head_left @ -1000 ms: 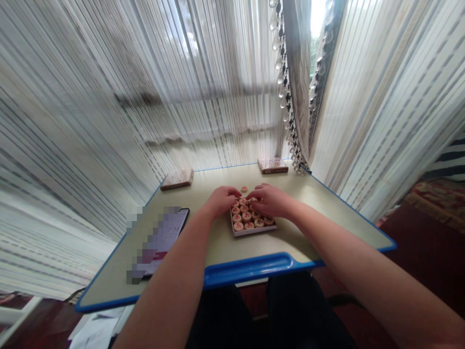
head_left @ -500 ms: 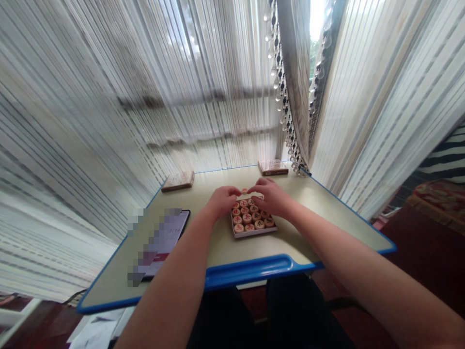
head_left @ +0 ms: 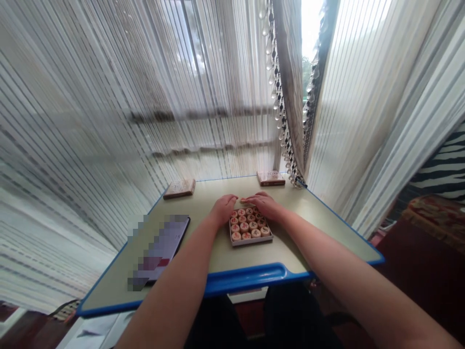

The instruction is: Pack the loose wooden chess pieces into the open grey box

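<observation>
A shallow white tray [head_left: 250,241] holds several round wooden chess pieces [head_left: 248,227] with red and black characters. It sits mid-table. My left hand [head_left: 224,208] rests at the tray's far left corner, fingers curled down, what is under them hidden. My right hand [head_left: 264,205] lies over the tray's far rows, fingers stretched flat to the left. The fingertips of both hands nearly meet at the tray's far edge.
The beige table has a blue rim [head_left: 247,278] with a groove along the near edge. A phone [head_left: 162,247] lies at the left. Two small flat boxes sit at the back, one left [head_left: 179,188], one right [head_left: 271,178]. Striped curtains [head_left: 109,121] and a bead string [head_left: 286,145] surround the table.
The camera tilted, so the table sits lower in view. Both hands shifted to the tray's far edge; the loose piece beyond the tray is now covered by fingertips. More pieces show.
</observation>
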Tool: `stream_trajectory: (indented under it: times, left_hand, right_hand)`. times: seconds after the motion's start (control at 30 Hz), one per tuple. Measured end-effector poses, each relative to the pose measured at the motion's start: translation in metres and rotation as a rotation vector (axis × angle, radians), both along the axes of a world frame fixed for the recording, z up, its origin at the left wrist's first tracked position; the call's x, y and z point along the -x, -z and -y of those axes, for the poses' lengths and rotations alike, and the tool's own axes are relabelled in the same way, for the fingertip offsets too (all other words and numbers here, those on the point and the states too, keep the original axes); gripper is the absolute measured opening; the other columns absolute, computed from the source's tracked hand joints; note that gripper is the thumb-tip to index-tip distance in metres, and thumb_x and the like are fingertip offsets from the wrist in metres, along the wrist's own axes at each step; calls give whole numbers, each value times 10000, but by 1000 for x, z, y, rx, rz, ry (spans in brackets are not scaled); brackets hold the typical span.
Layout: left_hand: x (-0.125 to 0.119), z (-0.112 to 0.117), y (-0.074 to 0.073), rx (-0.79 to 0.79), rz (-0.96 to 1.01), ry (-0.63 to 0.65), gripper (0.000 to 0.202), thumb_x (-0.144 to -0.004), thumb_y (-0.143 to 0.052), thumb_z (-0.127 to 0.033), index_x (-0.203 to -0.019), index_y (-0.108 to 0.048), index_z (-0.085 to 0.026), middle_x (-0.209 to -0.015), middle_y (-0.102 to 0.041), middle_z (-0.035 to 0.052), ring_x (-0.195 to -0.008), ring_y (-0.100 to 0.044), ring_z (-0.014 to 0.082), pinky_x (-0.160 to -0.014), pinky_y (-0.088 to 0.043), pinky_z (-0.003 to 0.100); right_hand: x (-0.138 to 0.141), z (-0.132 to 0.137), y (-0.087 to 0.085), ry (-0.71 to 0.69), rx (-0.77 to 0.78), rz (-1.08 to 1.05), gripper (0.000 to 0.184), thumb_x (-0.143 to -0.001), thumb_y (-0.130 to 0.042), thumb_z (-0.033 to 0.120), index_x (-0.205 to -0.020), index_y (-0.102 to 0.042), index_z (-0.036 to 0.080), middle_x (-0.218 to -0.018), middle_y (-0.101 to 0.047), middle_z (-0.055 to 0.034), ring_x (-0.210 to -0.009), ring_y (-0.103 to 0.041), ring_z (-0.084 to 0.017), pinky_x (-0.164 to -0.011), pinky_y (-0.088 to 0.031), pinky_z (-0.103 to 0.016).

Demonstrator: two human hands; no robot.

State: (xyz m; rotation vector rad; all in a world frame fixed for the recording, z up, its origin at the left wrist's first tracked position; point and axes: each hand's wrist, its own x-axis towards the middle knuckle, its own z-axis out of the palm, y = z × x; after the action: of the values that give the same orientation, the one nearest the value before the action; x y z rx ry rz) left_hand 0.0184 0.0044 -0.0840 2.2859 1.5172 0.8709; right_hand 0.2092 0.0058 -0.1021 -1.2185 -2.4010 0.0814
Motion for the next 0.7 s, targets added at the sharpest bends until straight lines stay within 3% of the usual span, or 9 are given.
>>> stream_trajectory:
  times: [0.17, 0.3, 0.43, 0.57, 0.7]
  left_hand:
    - [1, 1, -1, -7, -12, -16, 338, -840, -354, -234, -979, -653, -156, -1057, -653, 66, -1018, -566, 164, -940, -414, 277]
    - [4, -1, 2, 3, -29, -23, 350, -789, -359, -149, -963, -663, -147, -1042, -663, 61, -1015, -573, 158, -939, -414, 252]
    - [7, -3, 5, 16, -14, -45, 387, -740, -353, -92, -965, -663, -148, -1049, -665, 51, -1003, -582, 154, -936, -422, 257]
    - [6, -3, 4, 28, -14, -64, 398, -724, -356, -81, -963, -667, -147, -1041, -670, 47, -983, -592, 157, -930, -431, 263]
    - [6, -3, 4, 36, -36, -67, 384, -722, -368, -89, -941, -677, -147, -1005, -682, 47, -969, -597, 163, -918, -435, 261]
  right_hand:
    - [-2, -3, 0, -2, -49, -55, 372, -872, -341, 124, -1124, -614, 145, -1258, -549, -108, -1184, -454, -199, -983, -304, -403]
    - [1, -2, -3, -14, 105, -177, 429, -903, -258, 153, -1175, -589, 182, -1249, -561, -70, -1185, -460, -179, -993, -339, -372]
    - [0, 1, -5, 18, 158, -232, 394, -884, -316, 171, -1131, -622, 187, -1183, -610, -53, -1130, -505, -181, -985, -365, -344]
    - [-4, -2, -3, 84, 87, -273, 381, -773, -403, 72, -1022, -677, 164, -1089, -649, -67, -1045, -549, -182, -956, -395, -315]
    - [-7, -9, 3, 88, 52, -201, 487, -685, -396, -24, -1003, -692, 196, -1134, -632, -36, -1077, -533, -173, -997, -360, -307]
